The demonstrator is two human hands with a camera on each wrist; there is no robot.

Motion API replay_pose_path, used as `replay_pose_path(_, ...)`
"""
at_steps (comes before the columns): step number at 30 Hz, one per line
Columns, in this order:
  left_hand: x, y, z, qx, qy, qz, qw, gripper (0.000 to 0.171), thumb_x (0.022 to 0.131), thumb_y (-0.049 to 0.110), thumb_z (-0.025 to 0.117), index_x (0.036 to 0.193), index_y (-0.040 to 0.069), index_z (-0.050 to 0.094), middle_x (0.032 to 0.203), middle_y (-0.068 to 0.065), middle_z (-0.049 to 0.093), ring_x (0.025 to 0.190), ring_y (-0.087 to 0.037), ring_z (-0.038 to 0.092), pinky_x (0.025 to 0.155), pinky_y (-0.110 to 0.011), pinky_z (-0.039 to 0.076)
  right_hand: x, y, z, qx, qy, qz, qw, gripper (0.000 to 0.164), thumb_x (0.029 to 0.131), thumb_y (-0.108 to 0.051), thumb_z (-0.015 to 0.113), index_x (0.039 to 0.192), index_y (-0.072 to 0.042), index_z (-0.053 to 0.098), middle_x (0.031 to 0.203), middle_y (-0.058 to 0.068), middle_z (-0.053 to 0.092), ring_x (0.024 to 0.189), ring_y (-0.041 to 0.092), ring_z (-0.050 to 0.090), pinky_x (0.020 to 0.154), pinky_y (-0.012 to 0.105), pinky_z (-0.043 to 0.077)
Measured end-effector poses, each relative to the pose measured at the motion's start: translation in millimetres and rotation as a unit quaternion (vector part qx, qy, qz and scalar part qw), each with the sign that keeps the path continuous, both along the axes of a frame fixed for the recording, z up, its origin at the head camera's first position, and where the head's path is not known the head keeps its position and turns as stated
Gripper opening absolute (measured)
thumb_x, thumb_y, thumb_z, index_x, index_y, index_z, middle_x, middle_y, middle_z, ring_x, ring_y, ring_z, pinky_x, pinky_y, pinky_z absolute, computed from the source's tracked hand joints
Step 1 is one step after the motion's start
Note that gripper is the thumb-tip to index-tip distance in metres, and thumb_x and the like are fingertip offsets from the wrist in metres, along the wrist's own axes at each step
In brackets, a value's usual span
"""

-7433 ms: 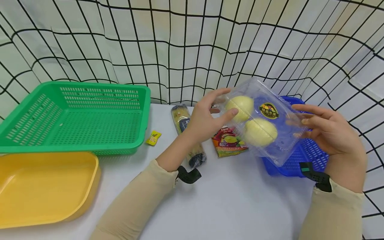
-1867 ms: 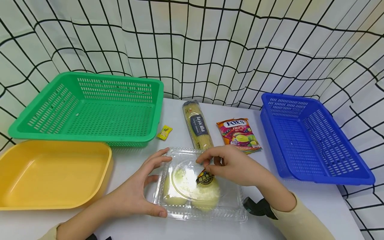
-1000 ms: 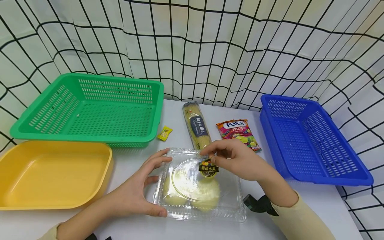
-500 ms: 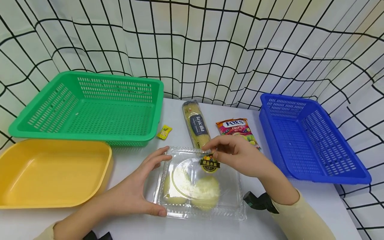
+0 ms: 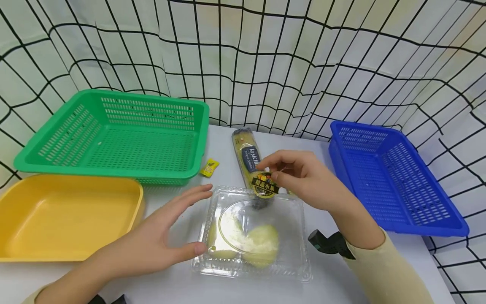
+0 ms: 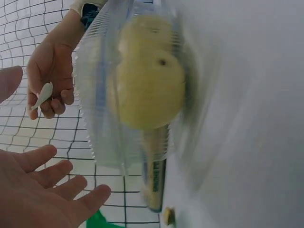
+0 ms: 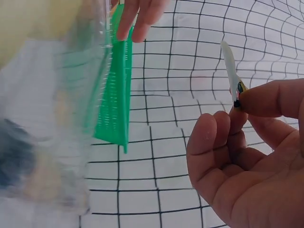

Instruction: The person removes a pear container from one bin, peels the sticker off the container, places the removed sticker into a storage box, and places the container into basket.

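A round black-and-gold sticker point(image 5: 264, 184) is pinched between the thumb and forefinger of my right hand point(image 5: 311, 181), off the lid and above the box's far edge. Edge-on in the right wrist view, the sticker point(image 7: 230, 66) shows its pale underside. The clear plastic clamshell box point(image 5: 290, 236) lies closed on the table with two pale yellow round fruits point(image 5: 260, 245) inside. At its left side my left hand point(image 5: 148, 240) is spread, fingers extended. In the left wrist view, that left hand point(image 6: 42, 190) stands apart from the box.
Behind the box lies a spaghetti packet point(image 5: 243, 141), with a yellow wrapped candy point(image 5: 209, 167) left of it. A green basket point(image 5: 148, 147) and a yellow tub point(image 5: 68, 215) stand left, a blue basket point(image 5: 383, 181) right. Black wire mesh point(image 5: 235, 52) rises behind.
My right hand has drawn the sticker off the lid and up, away from me. It now covers the red Fox's candy bag. My left hand has let go of the box and shifted left.
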State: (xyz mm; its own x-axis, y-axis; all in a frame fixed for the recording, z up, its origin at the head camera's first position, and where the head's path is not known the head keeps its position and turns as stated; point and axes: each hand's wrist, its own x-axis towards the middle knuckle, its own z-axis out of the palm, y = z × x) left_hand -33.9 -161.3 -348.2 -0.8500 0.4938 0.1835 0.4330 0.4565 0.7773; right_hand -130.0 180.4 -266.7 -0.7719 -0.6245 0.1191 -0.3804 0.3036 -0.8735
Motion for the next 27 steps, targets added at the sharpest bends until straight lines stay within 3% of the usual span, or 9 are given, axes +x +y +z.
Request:
replay_pose_path(3,4.0,-13,15.3,-0.016,0.021,0.016,0.9995,0.09,0.095,0.03,0.089,0.168,0.038,0.038,0.173,0.016,0.036,0.152,-0.014,0.045,0.119,-0.034,0.044,-4.4,-12,9.5,0.001,0.006,0.003,1.0,0.029,0.105,-0.001,0.063,0.127,-0.012,0.078,0.103,0.009,0.066,0.08,0.028,0.059,0.07,0.035,0.056)
replay_pose_path(5,4.9,-23,24.2,-0.008,0.038,0.025,0.9989,0.093,0.093,0.023,0.091,0.168,0.036,0.039,0.171,0.012,0.041,0.145,-0.011,0.051,0.116,-0.018,0.04,-9.5,-21,13.6,0.005,0.014,0.009,1.0,0.026,0.106,-0.004,0.065,0.127,-0.012,0.078,0.103,0.008,0.067,0.084,0.026,0.061,0.073,0.036,0.058)
replay_pose_path(7,5.7,-34,30.7,-0.005,0.049,0.048,0.9976,0.095,0.091,0.018,0.092,0.168,0.035,0.04,0.167,0.01,0.047,0.137,-0.008,0.055,0.115,-0.015,0.038,-15.9,-31,16.4,0.01,0.015,0.016,1.0,0.025,0.106,-0.007,0.067,0.126,-0.014,0.079,0.103,0.007,0.067,0.088,0.025,0.063,0.076,0.036,0.058)
replay_pose_path(12,4.9,-67,37.6,0.031,0.065,0.095,0.9929,0.1,0.082,-0.002,0.093,0.166,0.025,0.047,0.163,0.0,0.052,0.136,-0.008,0.055,0.116,-0.009,0.031,-36.0,-60,19.0,0.022,-0.003,0.044,0.999,0.025,0.106,-0.012,0.067,0.127,-0.021,0.079,0.103,0.006,0.065,0.089,0.023,0.06,0.073,0.034,0.05)
replay_pose_path(16,-0.2,-98,35.1,0.06,0.091,0.113,0.9876,0.099,0.077,-0.017,0.087,0.163,0.01,0.05,0.163,-0.005,0.053,0.14,-0.013,0.052,0.115,-0.011,0.034,-48.9,-84,18.3,0.018,-0.016,0.069,0.997,0.023,0.108,-0.016,0.067,0.126,-0.023,0.078,0.1,0.007,0.065,0.088,0.023,0.059,0.074,0.035,0.05)
replay_pose_path(20,-6.7,-132,24.4,0.086,0.129,0.122,0.9803,0.096,0.071,-0.031,0.077,0.16,-0.006,0.048,0.163,-0.011,0.052,0.145,-0.017,0.049,0.114,-0.015,0.037,-57.8,-113,15.7,-0.004,-0.029,0.095,0.995,0.02,0.108,-0.014,0.068,0.125,-0.019,0.078,0.098,0.008,0.068,0.088,0.027,0.062,0.076,0.038,0.057)
replay_pose_path(24,-2.3,-168,11.6,0.058,0.14,0.177,0.9723,0.094,0.079,-0.029,0.075,0.164,-0.001,0.044,0.167,-0.002,0.049,0.15,-0.008,0.044,0.116,-0.011,0.032,-61.9,-143,13.8,-0.017,-0.05,0.118,0.992,0.021,0.108,-0.011,0.068,0.128,-0.013,0.076,0.1,0.008,0.07,0.094,0.029,0.062,0.079,0.042,0.06)
replay_pose_path(27,1.1,-197,-2.0,0.013,0.163,0.231,0.9591,0.087,0.091,-0.019,0.075,0.167,0.005,0.041,0.17,0.006,0.045,0.153,0.0,0.038,0.117,-0.007,0.027,-62.0,-164,15.1,-0.011,-0.066,0.132,0.989,0.023,0.109,-0.01,0.067,0.131,-0.013,0.075,0.105,0.006,0.071,0.099,0.027,0.064,0.082,0.044,0.061)
